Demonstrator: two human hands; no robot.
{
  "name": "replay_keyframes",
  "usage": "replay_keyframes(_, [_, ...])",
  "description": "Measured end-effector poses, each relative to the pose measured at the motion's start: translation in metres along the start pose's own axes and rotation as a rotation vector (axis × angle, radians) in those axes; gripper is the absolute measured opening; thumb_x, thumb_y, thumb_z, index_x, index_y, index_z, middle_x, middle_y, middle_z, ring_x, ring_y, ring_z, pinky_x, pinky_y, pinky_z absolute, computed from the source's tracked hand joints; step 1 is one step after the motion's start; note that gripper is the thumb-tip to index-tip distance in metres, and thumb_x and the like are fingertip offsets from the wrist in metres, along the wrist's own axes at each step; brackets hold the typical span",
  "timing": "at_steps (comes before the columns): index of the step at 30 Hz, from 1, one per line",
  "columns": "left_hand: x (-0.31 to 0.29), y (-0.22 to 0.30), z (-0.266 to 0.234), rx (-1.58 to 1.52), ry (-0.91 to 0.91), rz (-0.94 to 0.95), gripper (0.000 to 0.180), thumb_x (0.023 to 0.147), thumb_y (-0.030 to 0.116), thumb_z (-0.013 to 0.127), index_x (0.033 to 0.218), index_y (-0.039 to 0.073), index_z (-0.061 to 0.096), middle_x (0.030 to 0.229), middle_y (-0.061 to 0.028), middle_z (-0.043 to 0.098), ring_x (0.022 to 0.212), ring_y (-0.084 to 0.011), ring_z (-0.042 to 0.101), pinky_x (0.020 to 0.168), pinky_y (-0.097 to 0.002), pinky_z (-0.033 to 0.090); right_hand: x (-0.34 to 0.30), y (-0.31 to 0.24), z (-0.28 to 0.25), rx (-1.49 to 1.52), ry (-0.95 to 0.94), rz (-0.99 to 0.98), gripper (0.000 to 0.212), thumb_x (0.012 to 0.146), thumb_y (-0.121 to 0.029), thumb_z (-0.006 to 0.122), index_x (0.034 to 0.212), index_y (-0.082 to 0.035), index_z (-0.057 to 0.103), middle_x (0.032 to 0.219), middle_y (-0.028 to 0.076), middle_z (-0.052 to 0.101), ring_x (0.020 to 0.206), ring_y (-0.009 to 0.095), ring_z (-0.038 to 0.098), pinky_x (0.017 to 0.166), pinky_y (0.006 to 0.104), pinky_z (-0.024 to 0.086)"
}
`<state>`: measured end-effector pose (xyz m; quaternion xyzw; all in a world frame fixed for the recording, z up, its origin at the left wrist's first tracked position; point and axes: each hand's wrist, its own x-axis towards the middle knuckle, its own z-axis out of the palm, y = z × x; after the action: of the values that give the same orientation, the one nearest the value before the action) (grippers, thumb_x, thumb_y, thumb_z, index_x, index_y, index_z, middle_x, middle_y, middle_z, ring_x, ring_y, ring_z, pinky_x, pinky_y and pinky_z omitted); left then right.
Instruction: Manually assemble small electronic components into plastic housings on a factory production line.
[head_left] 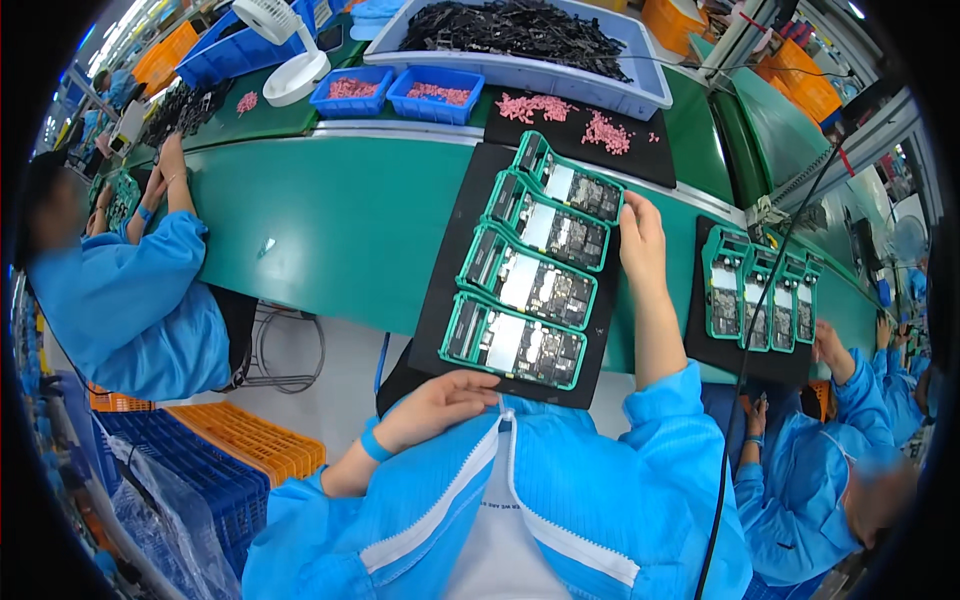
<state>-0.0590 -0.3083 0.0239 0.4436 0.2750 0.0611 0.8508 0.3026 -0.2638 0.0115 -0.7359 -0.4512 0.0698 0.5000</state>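
Observation:
On a black mat [455,240] in front of me lies a green tray [462,285] of several joined frames, stepped away from me. Each frame bears a phone-sized circuit assembly [535,345] with a silver plate and a dark board. Beside the farthest frame's right end is my right hand [643,240], its fingers extended and its fingertips against that edge. My left hand [440,408] lies at the mat's near edge, fingers stretched out and close together, holding nothing. A blue band circles the left wrist.
Pink small parts [610,132] lie on a dark mat behind the tray, and fill two blue bins [435,97]. A large tub [640,70] of black parts and a white fan [297,78] stand farther back. Co-workers sit left and right; a similar green tray [765,290] lies rightward. A black cable hangs at right.

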Motion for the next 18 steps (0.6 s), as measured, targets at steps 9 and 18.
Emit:
replay_keyframes(9, [-0.024,0.116,-0.016,0.874,-0.313,0.014,0.036,0.093,0.022,0.054,0.122,0.000,0.054,0.108,-0.0191,0.062,0.099,-0.0308,0.062,0.085,-0.0356,0.049,0.142,0.011,0.037,-0.334,-0.163,-0.153,0.012,0.074,-0.016,0.069,0.079,-0.006,0.066,0.079,0.014,0.065,0.080,0.031,0.063,0.072,0.0416,0.050])
replay_keyframes(18, [-0.012,0.315,0.005,1.269,-0.134,0.690,0.021,0.078,0.011,0.070,0.098,0.004,0.067,0.088,-0.0100,0.068,0.074,-0.0245,0.065,0.065,-0.0325,0.051,0.187,-0.001,0.062,-0.632,-0.257,-0.243,0.013,0.074,-0.016,0.067,0.074,-0.003,0.070,0.080,0.017,0.067,0.078,0.034,0.065,0.071,0.0444,0.053])
